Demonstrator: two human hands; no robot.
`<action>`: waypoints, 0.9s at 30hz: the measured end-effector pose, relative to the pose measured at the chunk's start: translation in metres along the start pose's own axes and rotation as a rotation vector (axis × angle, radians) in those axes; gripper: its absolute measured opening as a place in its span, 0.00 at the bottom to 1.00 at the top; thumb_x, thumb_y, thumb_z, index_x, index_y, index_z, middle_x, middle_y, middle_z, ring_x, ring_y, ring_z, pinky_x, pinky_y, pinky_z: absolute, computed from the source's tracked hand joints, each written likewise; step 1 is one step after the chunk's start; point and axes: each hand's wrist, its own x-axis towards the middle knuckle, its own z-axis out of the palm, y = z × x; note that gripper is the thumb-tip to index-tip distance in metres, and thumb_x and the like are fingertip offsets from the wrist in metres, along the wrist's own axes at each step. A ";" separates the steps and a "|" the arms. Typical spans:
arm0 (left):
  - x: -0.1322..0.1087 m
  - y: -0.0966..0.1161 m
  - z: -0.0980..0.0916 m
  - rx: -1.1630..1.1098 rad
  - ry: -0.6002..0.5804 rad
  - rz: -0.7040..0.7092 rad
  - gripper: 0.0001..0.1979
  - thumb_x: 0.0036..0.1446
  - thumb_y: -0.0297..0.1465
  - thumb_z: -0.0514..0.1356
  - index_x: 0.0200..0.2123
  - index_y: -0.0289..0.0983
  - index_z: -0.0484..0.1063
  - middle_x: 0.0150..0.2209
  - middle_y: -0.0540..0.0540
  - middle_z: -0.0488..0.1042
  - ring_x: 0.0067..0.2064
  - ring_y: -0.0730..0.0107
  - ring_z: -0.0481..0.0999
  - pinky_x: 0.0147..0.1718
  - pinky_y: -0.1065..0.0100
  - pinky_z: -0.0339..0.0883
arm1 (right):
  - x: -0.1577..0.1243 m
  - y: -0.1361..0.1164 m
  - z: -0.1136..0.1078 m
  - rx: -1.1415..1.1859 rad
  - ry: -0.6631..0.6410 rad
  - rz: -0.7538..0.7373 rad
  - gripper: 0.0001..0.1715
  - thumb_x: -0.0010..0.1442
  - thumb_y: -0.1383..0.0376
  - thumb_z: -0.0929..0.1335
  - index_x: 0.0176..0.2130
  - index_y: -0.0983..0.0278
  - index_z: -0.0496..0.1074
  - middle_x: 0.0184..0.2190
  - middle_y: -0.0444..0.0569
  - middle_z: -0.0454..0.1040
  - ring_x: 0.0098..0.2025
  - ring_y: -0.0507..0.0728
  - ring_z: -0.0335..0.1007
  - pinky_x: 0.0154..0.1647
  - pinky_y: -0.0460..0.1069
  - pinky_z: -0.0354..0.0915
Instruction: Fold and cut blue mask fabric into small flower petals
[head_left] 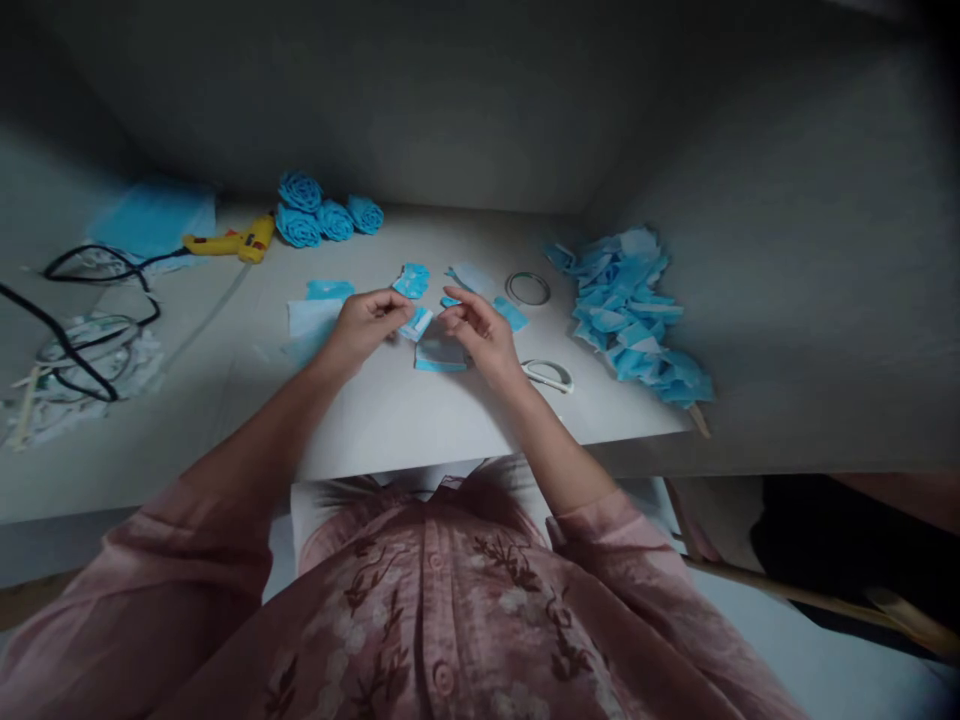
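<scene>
My left hand [367, 325] is closed, thumb and fingertips pinching a small blue and white piece of thin sheet material [416, 324]. Just to the right of that piece, my right hand [484, 338] has its fingers apart, with nothing visible in its grip. A crumpled blue piece [412, 280] lies beyond the left fingertips. Beneath the hands is a pale piece with a blue edge [441, 365]. A blue scrap [511, 314] is beside my right hand, and white scissor-like handles [551, 376] show by its wrist.
Several blue rolled flowers [319, 215] stand at the back, next to a yellow glue gun [244, 240]. Its black cord [56, 335] loops over white scraps at left. A blue scrap pile [630, 310] is at right, near a thin ring [527, 289]. Walls border the table [405, 440].
</scene>
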 end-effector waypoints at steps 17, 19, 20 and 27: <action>-0.009 0.052 0.011 -0.079 0.073 0.058 0.07 0.57 0.29 0.69 0.28 0.37 0.76 0.21 0.53 0.71 0.20 0.79 0.65 0.22 0.73 0.58 | -0.002 -0.030 0.005 0.146 0.048 0.118 0.32 0.54 0.40 0.75 0.46 0.62 0.80 0.36 0.48 0.81 0.39 0.53 0.75 0.35 0.47 0.73; -0.017 0.055 0.019 -0.129 0.077 0.073 0.07 0.57 0.29 0.68 0.28 0.36 0.76 0.21 0.53 0.70 0.21 0.79 0.65 0.22 0.74 0.58 | -0.010 -0.040 0.010 0.158 -0.021 0.152 0.30 0.54 0.41 0.76 0.44 0.62 0.79 0.36 0.48 0.80 0.40 0.54 0.75 0.31 0.46 0.73; -0.021 0.055 0.023 -0.157 0.083 0.075 0.06 0.57 0.28 0.68 0.28 0.36 0.76 0.22 0.53 0.70 0.22 0.79 0.65 0.22 0.74 0.58 | -0.014 -0.044 0.012 0.158 -0.038 0.157 0.29 0.53 0.42 0.76 0.41 0.61 0.79 0.36 0.47 0.80 0.39 0.54 0.75 0.30 0.45 0.72; -0.044 0.051 0.026 -0.240 0.039 0.026 0.07 0.57 0.33 0.67 0.31 0.35 0.79 0.26 0.51 0.72 0.26 0.77 0.69 0.23 0.74 0.60 | -0.034 -0.052 0.019 0.081 -0.023 0.096 0.26 0.52 0.44 0.77 0.30 0.61 0.72 0.27 0.42 0.73 0.29 0.50 0.65 0.25 0.44 0.68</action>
